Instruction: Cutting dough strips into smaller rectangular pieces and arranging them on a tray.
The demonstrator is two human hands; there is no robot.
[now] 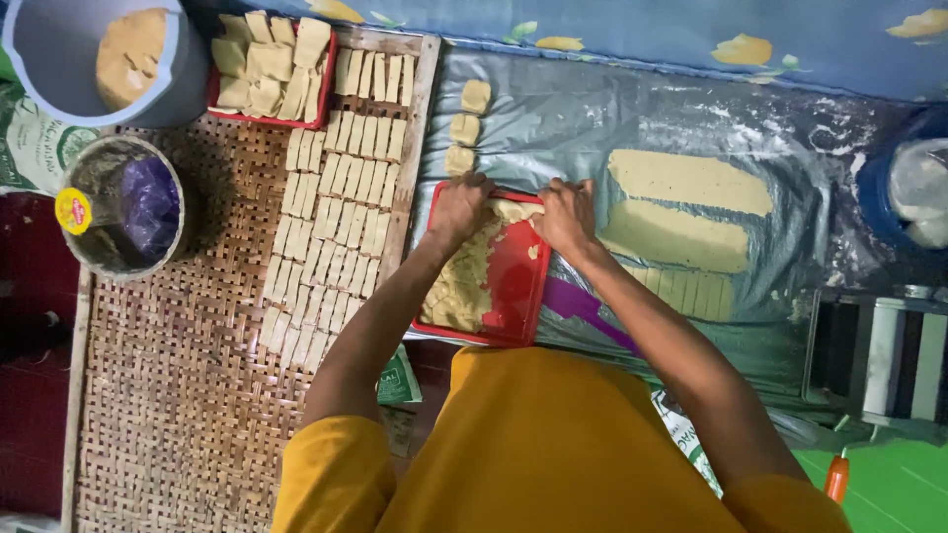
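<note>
Together, both hands' fingers [494,202] pinch a dough piece [515,209] over the red tray [513,286].

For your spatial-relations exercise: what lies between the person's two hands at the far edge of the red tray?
In the head view, a pale yellow dough piece lies between the left hand and right hand, at the far edge of the red tray; both hands touch it.
</note>
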